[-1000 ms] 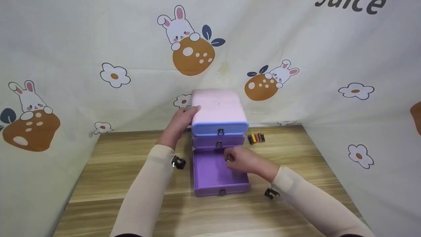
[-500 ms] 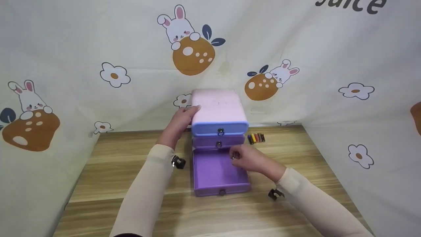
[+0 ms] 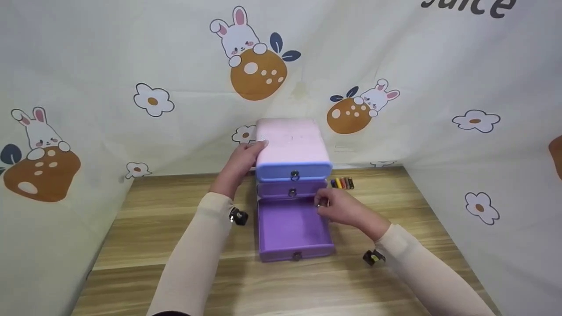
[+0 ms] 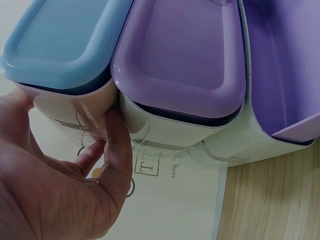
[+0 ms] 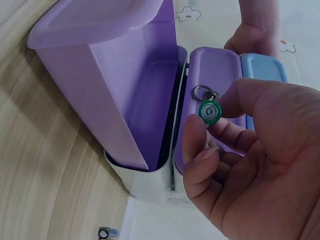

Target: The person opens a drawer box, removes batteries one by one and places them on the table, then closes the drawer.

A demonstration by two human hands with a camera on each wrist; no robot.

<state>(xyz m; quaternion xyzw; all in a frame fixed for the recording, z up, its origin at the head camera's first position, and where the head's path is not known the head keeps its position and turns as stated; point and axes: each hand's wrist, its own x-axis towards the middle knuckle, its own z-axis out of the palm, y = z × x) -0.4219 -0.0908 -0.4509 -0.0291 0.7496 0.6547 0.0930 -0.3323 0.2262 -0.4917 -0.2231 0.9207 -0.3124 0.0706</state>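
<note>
A three-tier drawer organizer [image 3: 292,140] stands at the back of the table, with a pink top, a blue top drawer and two purple drawers. The bottom purple drawer [image 3: 294,228] is pulled out, and nothing shows lying in it. My left hand [image 3: 241,160] grips the left side of the top tier; in the left wrist view its fingers [image 4: 119,150] curl against the white casing. My right hand [image 3: 342,207] is over the open drawer's right edge. It pinches a small battery [image 5: 210,112] with a green rim, end-on to the right wrist view.
Several batteries [image 3: 342,183] lie in a row on the wooden table [image 3: 175,245], right of the organizer. Ring pulls [image 3: 294,175] hang on the drawer fronts. A printed cloth [image 3: 184,57] encloses the table at the back and sides.
My right hand has moved rightward and slightly back, from over the middle of the open drawer to its right edge, still pinching the battery. The left hand stays in place.
</note>
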